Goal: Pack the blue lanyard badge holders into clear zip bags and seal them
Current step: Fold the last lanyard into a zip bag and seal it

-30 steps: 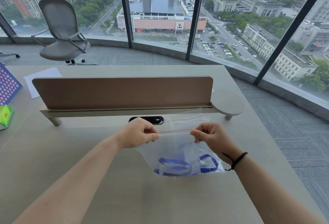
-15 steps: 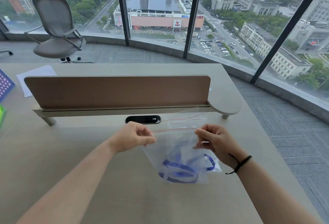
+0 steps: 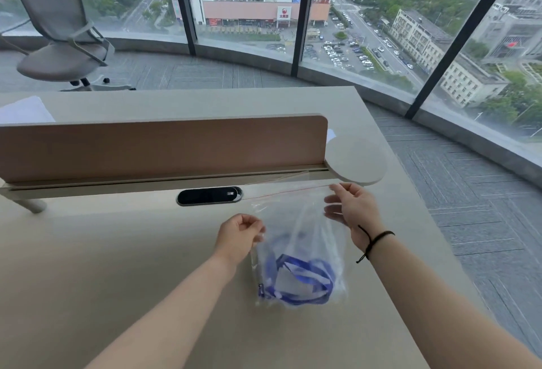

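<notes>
While the clear zip bag (image 3: 296,239) stands on the desk (image 3: 117,266) with its lower end resting on the surface, the blue lanyard badge holder (image 3: 302,280) lies coiled at its bottom. The left hand (image 3: 239,236) has its fingers curled and pinches the bag's left edge partway down. The right hand (image 3: 352,207) is by the bag's upper right, below the red zip line, fingers loosely spread; whether they pinch the film cannot be told. Behind stand a divider panel (image 3: 164,145) and a black cable port (image 3: 209,195).
</notes>
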A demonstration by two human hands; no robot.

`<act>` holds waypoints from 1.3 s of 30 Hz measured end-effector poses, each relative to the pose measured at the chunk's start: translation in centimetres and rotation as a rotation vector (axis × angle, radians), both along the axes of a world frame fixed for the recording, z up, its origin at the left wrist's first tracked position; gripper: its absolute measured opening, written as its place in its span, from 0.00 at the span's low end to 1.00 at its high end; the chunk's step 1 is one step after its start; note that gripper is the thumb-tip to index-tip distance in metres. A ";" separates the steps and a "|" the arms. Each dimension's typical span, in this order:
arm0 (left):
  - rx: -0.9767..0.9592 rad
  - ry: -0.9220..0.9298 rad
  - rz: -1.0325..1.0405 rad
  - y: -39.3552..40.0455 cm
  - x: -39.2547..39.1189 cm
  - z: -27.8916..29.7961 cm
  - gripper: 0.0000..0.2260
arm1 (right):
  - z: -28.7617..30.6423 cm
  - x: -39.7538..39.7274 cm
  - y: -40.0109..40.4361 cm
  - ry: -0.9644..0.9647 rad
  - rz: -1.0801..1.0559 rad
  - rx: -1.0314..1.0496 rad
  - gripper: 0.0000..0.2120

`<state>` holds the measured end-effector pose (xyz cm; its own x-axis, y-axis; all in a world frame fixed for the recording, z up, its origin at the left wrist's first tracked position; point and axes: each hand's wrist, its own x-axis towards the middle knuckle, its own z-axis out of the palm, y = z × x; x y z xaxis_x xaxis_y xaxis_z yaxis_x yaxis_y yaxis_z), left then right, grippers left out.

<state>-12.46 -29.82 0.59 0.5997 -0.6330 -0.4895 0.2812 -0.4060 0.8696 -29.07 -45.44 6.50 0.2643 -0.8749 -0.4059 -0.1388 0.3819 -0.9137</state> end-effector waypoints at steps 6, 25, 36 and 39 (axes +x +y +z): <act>0.079 -0.131 0.121 -4.2 0.2 -3.2 0.03 | -4.5 1.5 -4.9 0.145 -0.005 -0.105 0.07; 0.482 -1.059 -0.831 -6.2 -5.8 -12.0 0.28 | -12.7 -1.2 -0.5 0.658 0.589 -1.203 0.12; 0.558 -0.989 -0.844 -7.6 -5.1 -13.5 0.26 | -18.6 -1.5 -1.6 0.923 0.997 -0.848 0.26; 0.516 -0.981 -0.803 -7.9 -5.2 -13.7 0.25 | -18.9 -1.5 -1.9 0.923 1.013 -0.835 0.25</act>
<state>-17.68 -37.71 -13.13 0.3916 -0.8449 -0.3644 -0.8213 -0.4995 0.2756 -30.53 -47.36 -12.36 0.7922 -0.5479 -0.2688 -0.6082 -0.7452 -0.2735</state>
